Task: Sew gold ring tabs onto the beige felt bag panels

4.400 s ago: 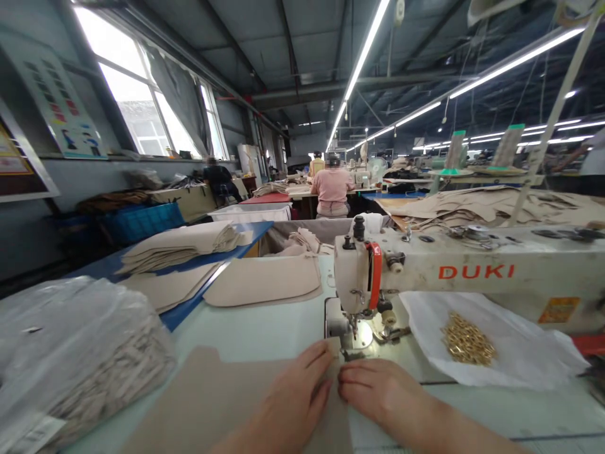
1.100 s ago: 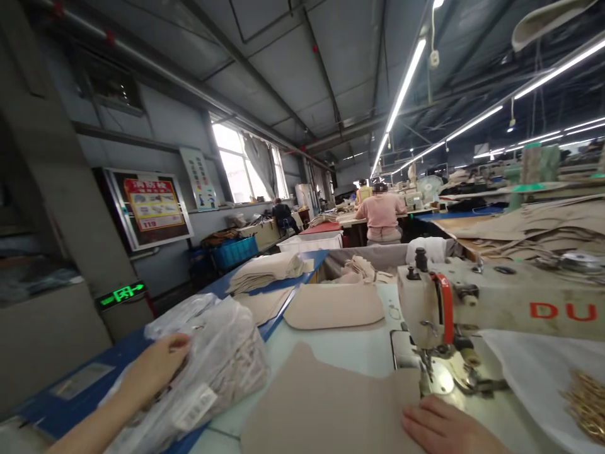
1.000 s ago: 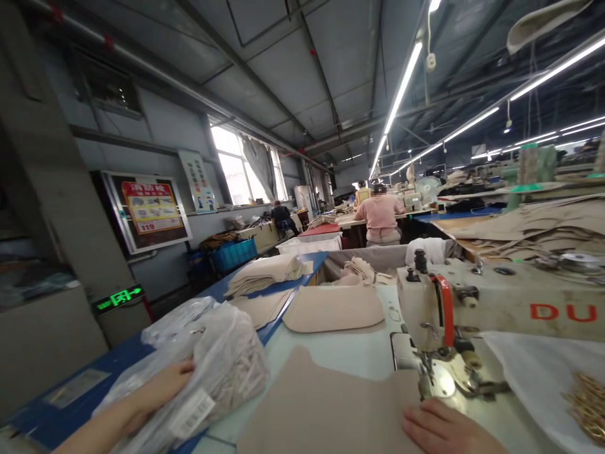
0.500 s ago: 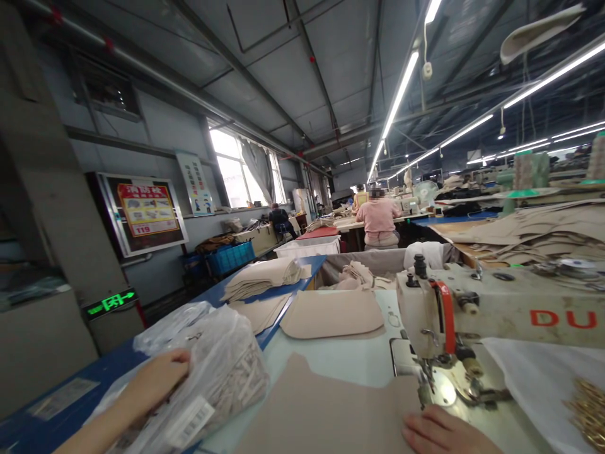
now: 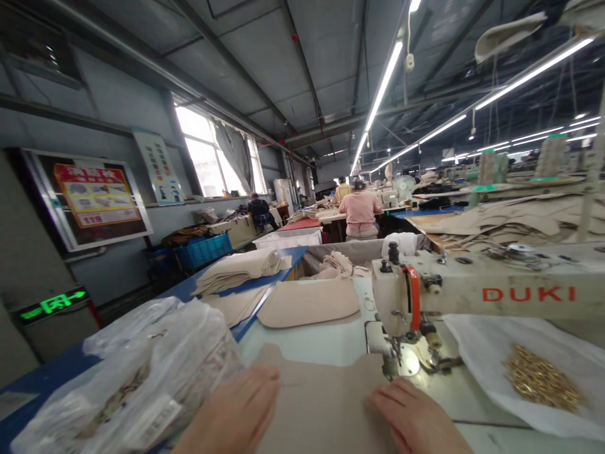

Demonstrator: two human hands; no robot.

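Observation:
A beige fabric panel [image 5: 321,391] lies flat on the sewing table in front of me. My left hand [image 5: 236,410] rests on its left part, fingers together and curled; whether it holds anything I cannot tell. My right hand [image 5: 411,416] lies flat on the panel's right edge, close to the needle and presser foot [image 5: 394,362] of the white DUKI sewing machine [image 5: 472,293]. A clear plastic bag of small beige pieces [image 5: 142,378] sits just left of my left hand.
A white sheet with a heap of brass rings [image 5: 536,378] lies right of the machine. Beige cut panels [image 5: 307,302] and stacks [image 5: 236,268] lie further back. A person in pink [image 5: 360,211] sits at a far table.
My left hand has left the plastic bag and come to the fabric panel. My right hand stayed on the panel by the needle. The view has swung right.

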